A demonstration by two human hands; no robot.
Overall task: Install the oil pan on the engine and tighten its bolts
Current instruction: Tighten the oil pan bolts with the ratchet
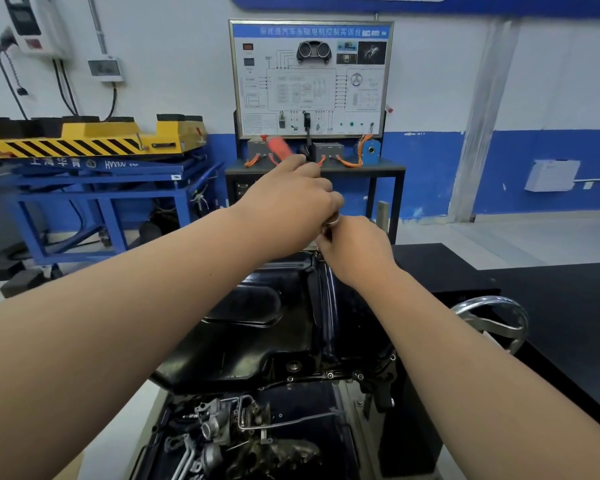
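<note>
Black oil pan (257, 327) sits on the engine (243, 434), bolts (329, 375) along its near edge. Left hand (291, 206) grips an orange-handled tool (279, 147) above the pan's far edge. Right hand (354, 247) pinches its metal shaft (331, 223).

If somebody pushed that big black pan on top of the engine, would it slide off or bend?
Probably neither. The oil pan looks like stiff pressed metal with ribs, so it likely won't flex. Bolts already sit along its near edge, so it should stay put. Its glossy surface might feel slippery, and it's likely heavy.
</note>
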